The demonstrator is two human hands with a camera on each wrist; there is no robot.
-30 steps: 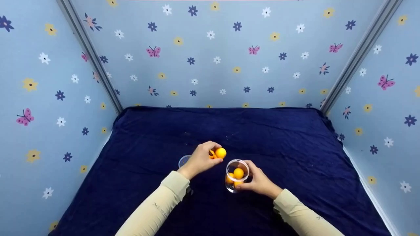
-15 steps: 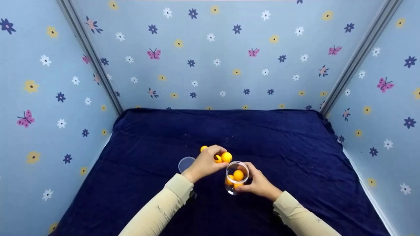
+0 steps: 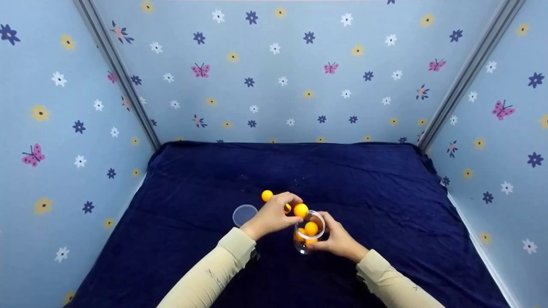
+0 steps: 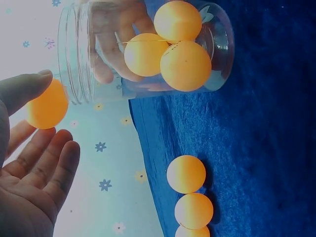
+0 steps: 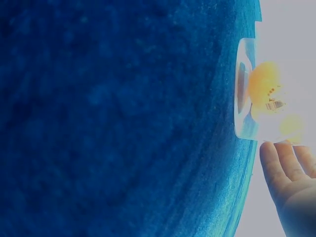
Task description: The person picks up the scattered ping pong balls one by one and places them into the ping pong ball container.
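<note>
An orange ping-pong ball (image 3: 301, 210) is pinched between the thumb and fingers of my left hand (image 3: 273, 216), right at the jar's mouth. My right hand (image 3: 341, 238) grips the clear plastic jar (image 3: 303, 247) from the right side. The jar stands upright, its top uncovered, with several orange balls (image 4: 185, 65) lying inside at the bottom. In the left wrist view, the pinched ball (image 4: 48, 104) is just outside the threaded rim (image 4: 79, 54). Fingers of the right hand (image 5: 291, 182) show against the jar wall in the right wrist view.
A round clear lid (image 3: 245, 214) lies on the dark blue cloth (image 3: 192, 184) left of the jar, partly behind the left wrist. More orange balls (image 4: 186, 174) sit in a row on the cloth, mostly hidden by the left hand in the head view. Flower-patterned walls enclose the table.
My left hand has moved right and slightly down with its ball, up to the jar's rim. A ball and more of the lid have come into sight behind it. The right hand and jar stay put.
</note>
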